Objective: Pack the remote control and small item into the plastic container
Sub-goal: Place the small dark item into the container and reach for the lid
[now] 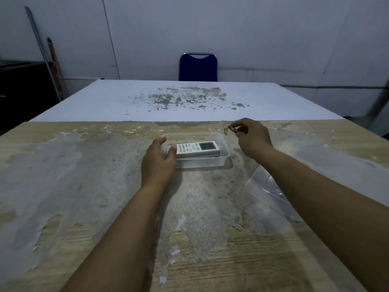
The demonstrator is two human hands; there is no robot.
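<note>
A clear rectangular plastic container (223,160) sits on the worn wooden table. A white remote control (199,149) with a small screen lies inside it, lengthwise. My left hand (159,160) grips the left end of the container, thumb over its rim and fingers touching the remote's end. My right hand (253,137) hovers just past the container's right far corner, pinching a small dark item (231,129) between thumb and fingertips.
A clear plastic lid (265,187) lies on the table to the right, partly under my right forearm. Beyond the wooden top lies a white table surface (181,102) with peeled patches. A blue chair (197,67) stands at the far side.
</note>
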